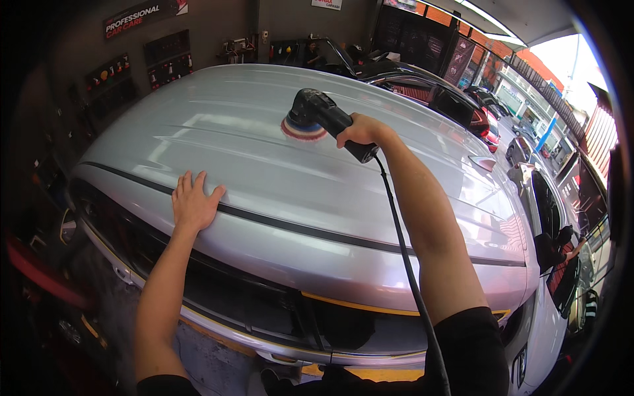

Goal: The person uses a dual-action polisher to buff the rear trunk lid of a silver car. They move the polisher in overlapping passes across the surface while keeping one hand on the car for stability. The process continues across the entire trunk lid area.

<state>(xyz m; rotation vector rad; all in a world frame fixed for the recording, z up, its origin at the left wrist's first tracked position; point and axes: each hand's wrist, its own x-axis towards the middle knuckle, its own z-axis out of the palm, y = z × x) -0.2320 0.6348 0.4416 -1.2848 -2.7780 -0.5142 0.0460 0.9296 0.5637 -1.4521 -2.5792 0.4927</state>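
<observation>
A silver car's roof (pixel 247 163) fills the middle of the view, with a black trim strip (pixel 297 226) along its near side. My right hand (pixel 365 131) grips the handle of a black corded car polisher (pixel 317 110). Its round pad (pixel 303 131), with a red and white rim and a blue layer, rests on the roof. The power cord (pixel 396 213) runs from the handle end down past my right forearm. My left hand (pixel 195 200) lies spread on the roof's near edge, over the trim strip, holding nothing. Yellow masking tape (pixel 361 307) lines the side window edge.
A black car (pixel 421 84) stands beyond the roof, and a white car (pixel 550 317) is at the right. Another person (pixel 550 250) in dark clothing reaches over a car there. Wall racks (pixel 168 69) hold bottles and tools. A red object (pixel 44 272) is at the lower left.
</observation>
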